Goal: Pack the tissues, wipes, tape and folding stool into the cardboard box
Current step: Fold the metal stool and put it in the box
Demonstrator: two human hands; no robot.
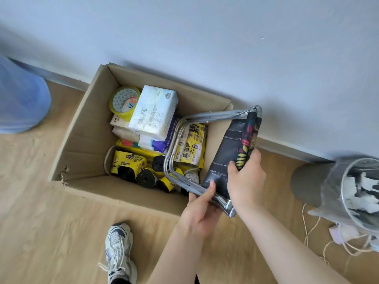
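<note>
An open cardboard box (pixel 86 128) stands on the wooden floor against the wall. Inside lie a yellow tape roll (pixel 123 101), a white tissue pack (pixel 153 111) on top of other packs, and yellow bag packs with black rolls (pixel 131 167). A folded stool (pixel 227 148) with a steel tube frame and dark fabric seat hangs over the box's right end, its frame loop reaching into the box. My left hand (pixel 200 212) grips the frame's near tubes. My right hand (pixel 246 177) holds the patterned edge of the seat fabric.
A blue translucent water jug (pixel 20 99) stands at the left by the wall. At the right a clear bin (pixel 354 191) with paper scraps leans over loose string (pixel 313 232). My sneaker (pixel 118 251) is on the floor in front of the box.
</note>
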